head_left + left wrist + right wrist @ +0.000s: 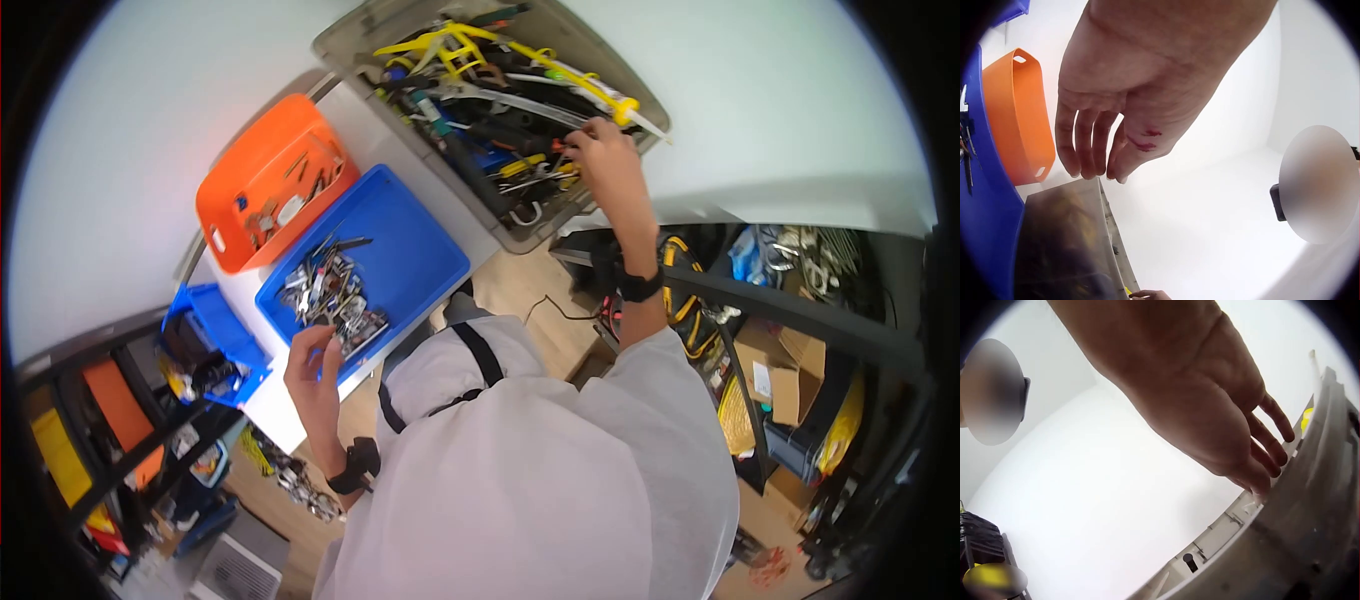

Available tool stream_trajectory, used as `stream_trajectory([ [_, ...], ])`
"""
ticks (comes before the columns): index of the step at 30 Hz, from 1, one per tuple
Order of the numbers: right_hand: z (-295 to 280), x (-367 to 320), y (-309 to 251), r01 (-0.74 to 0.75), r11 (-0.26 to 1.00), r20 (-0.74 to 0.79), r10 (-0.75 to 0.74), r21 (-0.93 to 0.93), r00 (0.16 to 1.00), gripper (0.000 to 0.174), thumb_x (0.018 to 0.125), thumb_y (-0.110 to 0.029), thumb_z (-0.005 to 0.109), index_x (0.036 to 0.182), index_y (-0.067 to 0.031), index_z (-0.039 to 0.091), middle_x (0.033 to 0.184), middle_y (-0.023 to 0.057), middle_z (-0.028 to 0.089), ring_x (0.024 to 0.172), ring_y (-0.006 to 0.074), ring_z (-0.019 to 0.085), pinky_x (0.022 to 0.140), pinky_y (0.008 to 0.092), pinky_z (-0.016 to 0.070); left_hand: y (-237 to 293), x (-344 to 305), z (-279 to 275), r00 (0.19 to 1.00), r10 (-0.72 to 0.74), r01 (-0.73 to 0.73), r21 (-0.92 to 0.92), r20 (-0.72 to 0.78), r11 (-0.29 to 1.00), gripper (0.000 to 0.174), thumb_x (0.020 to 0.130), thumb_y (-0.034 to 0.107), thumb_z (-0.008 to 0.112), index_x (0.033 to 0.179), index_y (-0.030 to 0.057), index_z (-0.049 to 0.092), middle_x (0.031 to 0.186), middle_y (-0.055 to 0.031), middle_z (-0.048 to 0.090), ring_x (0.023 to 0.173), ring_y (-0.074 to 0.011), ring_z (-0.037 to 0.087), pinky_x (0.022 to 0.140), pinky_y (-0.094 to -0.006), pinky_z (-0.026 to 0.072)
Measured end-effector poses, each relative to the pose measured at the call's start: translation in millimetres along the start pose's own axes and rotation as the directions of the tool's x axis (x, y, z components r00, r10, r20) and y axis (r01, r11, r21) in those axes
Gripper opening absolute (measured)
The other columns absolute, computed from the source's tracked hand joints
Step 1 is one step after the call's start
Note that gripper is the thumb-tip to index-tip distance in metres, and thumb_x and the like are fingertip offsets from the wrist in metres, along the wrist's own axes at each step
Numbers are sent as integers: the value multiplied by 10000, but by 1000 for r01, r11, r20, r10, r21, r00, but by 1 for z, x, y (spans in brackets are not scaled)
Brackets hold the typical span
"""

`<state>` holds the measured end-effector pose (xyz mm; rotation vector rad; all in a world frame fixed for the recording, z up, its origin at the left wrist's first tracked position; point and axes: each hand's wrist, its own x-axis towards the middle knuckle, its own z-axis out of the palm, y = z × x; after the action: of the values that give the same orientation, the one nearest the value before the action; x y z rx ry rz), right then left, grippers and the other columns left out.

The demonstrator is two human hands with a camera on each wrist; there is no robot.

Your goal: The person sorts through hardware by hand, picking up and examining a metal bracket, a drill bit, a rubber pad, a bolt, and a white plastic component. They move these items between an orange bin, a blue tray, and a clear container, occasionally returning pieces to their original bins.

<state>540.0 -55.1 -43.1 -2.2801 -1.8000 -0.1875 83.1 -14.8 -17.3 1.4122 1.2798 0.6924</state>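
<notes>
The right hand (610,170) reaches over the near right part of a large grey bin (420,140) full of tools, fingers bent downward by an orange-tipped tool; whether it touches anything cannot be told. In the right wrist view the fingers (1266,440) hang loosely at the bin's rim (1297,481). Above the near edge of a blue tray (420,250), beside a pile of small metal parts (335,290), the left hand (315,375) hovers with thumb and fingers apart. The left wrist view shows that hand (1129,94) relaxed, with nothing between its fingers.
An orange basket (325,135) with a few small items stands beyond the blue tray. A smaller blue bin (215,345) sits at the left. Black shelving (840,335) with boxes and tools flanks the right, and another rack (120,450) the left. A laptop (235,570) lies lower left.
</notes>
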Motion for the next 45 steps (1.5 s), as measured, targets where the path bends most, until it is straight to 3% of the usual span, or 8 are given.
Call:
stream_trajectory([
  [2,-10,2,-16,-57,994,-28,59,95,998,170,871,-159,702,1011,-64,709,1005,101,635,1020,292,618,863,436,480,-9,0,-8,1000,20,-19,30,-20,999,163,960,28,650,1121,11,663,995,-20,626,899,-99,596,789,-258,508],
  [5,-32,4,-56,30,991,-101,-17,131,995,175,875,-142,711,1013,-38,683,1034,112,649,944,334,637,828,437,515,-19,-2,-29,997,24,-11,188,-71,982,183,973,89,659,1132,-2,660,1098,-62,665,891,-116,614,724,-265,524],
  [12,-35,-2,-171,257,857,-44,-266,447,963,188,872,-167,725,1016,-50,693,927,94,649,845,300,653,758,408,534,-67,-14,-82,943,-62,140,221,-327,965,216,977,170,669,1112,6,707,981,-76,721,828,-140,678,658,-272,555],
  [23,174,-2,-293,44,853,566,-383,520,730,234,865,-224,744,956,-10,716,957,217,713,915,406,701,757,505,563,-122,-37,-137,900,-172,264,184,-402,947,261,976,224,672,1107,3,716,955,-87,736,791,-152,700,632,-280,558],
  [28,250,-16,-345,48,891,607,-347,452,715,267,849,-241,754,1005,-26,736,986,185,733,917,383,707,797,485,561,-142,-47,-158,880,-214,296,138,-425,945,261,976,230,671,1105,8,717,947,-85,734,786,-156,701,632,-281,554],
  [32,271,-34,-364,102,920,501,-296,378,814,265,833,-221,764,983,-6,726,1028,211,707,920,420,694,776,508,555,-150,-49,-172,885,-212,290,135,-414,947,258,975,233,669,1101,13,719,940,-91,734,786,-161,697,642,-286,548],
  [39,275,-39,-368,168,934,502,-315,316,805,211,846,-186,745,945,-2,718,1035,215,692,909,429,686,763,515,552,-155,-42,-185,897,-224,284,108,-382,953,250,977,225,661,1095,14,720,932,-99,737,783,-165,692,660,-287,545],
  [45,240,-17,-352,-11,887,549,-276,462,789,180,823,-187,771,886,-19,767,1001,198,701,877,395,696,755,495,541,-164,-22,-189,921,-194,241,102,-337,965,222,964,202,674,1080,20,727,934,-95,742,778,-163,692,655,-289,537],
])
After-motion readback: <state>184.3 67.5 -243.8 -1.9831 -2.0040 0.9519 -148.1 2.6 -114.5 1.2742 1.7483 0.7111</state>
